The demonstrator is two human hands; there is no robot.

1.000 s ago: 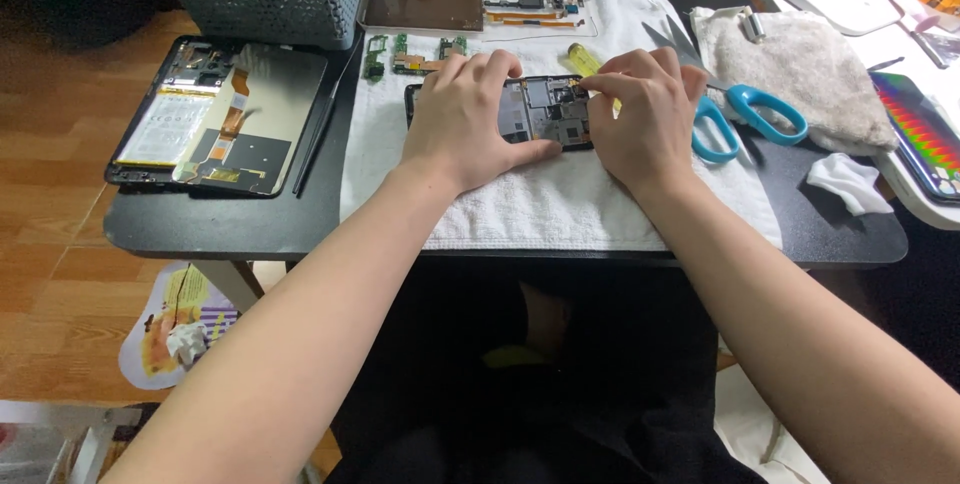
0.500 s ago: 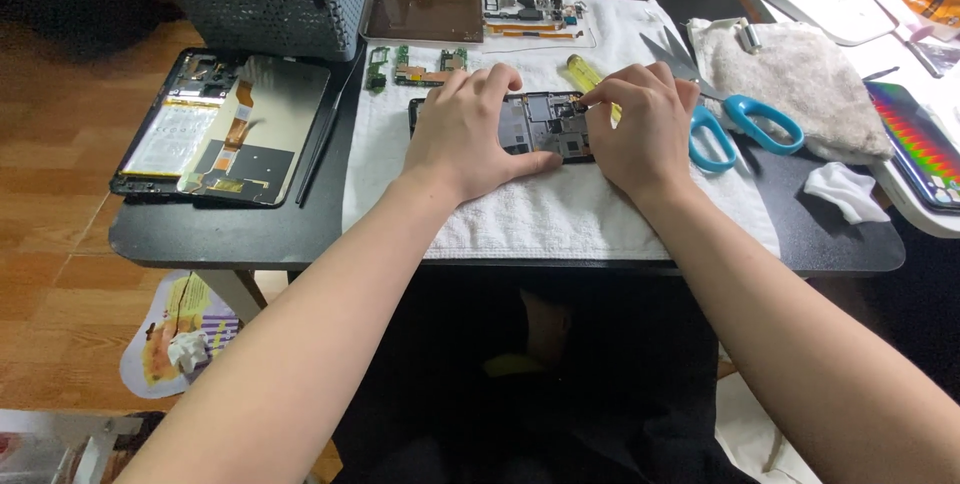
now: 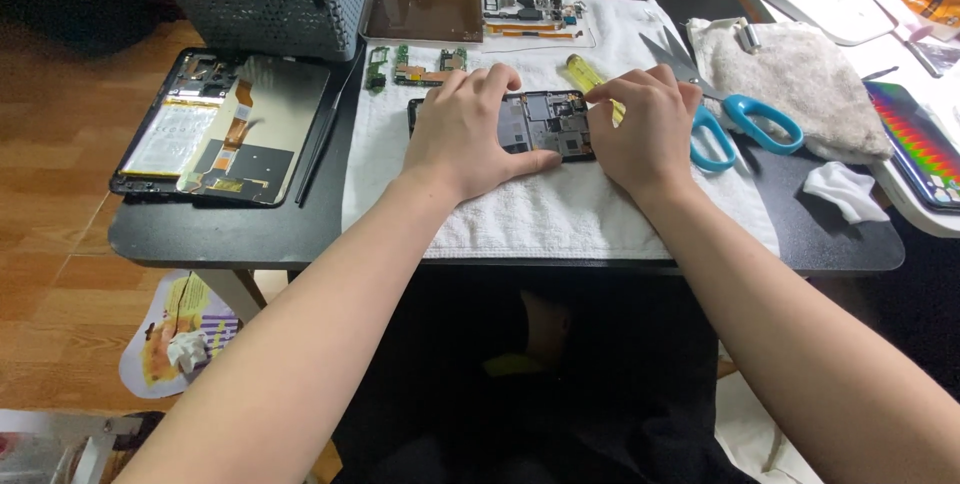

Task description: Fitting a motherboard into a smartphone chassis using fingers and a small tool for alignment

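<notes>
Here, 2 hands (image 3: 470,134) (image 3: 645,129) press 1 opened phone (image 3: 545,124) beside 1 scissors (image 3: 725,114)

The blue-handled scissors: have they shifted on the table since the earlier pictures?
No. The scissors lie between the white towel and the grey cloth as before; only the camera view shifted.

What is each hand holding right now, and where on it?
Left hand presses flat on the opened phone, covering its left half. Right hand pinches at its right edge; any tool there cannot be told.
</notes>
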